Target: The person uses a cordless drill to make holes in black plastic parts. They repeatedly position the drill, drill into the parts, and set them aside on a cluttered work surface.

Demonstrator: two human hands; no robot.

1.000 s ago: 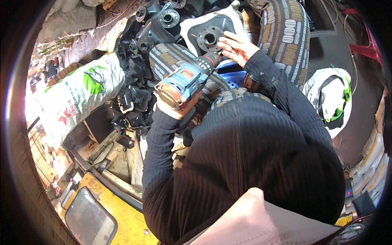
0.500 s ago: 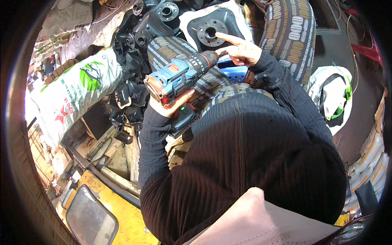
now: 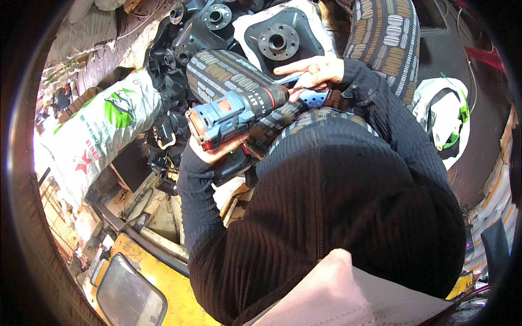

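Note:
My left hand (image 3: 213, 152) is closed round the grip of a blue and black cordless drill (image 3: 220, 115), its chuck pointing to the right. At the chuck's tip, the fingers of my right hand (image 3: 318, 73) are pinched together, with the index finger stretched out to the left. A thin piece shows between the chuck and these fingers, too small to name. Just beyond my right hand lies a black moulded part with a round metal flange (image 3: 278, 42), set on white sacking. A blue perforated slipper (image 3: 314, 99) shows below the hand.
Several black flanged parts (image 3: 216, 17) are piled at the far left. A white and green sack (image 3: 109, 122) lies at the left, near a yellow panel with a window (image 3: 130, 290). My patterned trouser legs (image 3: 383, 41) flank the flanged part. Another white bag (image 3: 443, 117) lies right.
The drill and my left hand have shifted slightly left and down. My right hand has moved down, and its index finger no longer overlaps the flange.

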